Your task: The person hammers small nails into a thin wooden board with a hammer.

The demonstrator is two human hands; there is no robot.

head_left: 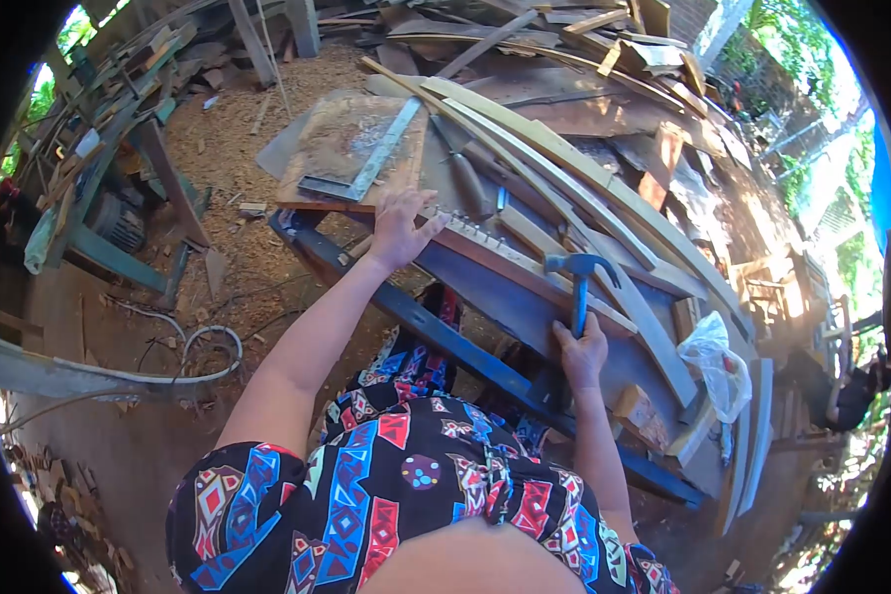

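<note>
My left hand (403,234) rests at the left end of a narrow wooden strip (525,262), its fingers on the wood; whether they pinch anything is too small to tell. Several small pale pieces stand in a row along the strip, right beside that hand. My right hand (580,348) is wrapped round the blue handle of a hammer (581,266). The hammer's head is up, over the strip's right part. Beyond my left hand, a metal square (374,156) lies on a wooden board (337,129).
Long planks (584,163) lie across the workbench's far side. A clear plastic bag (715,366) and a wood block (641,414) sit at the right. Scrap wood (554,40) is heaped behind, and a white hose (208,332) curls at the left.
</note>
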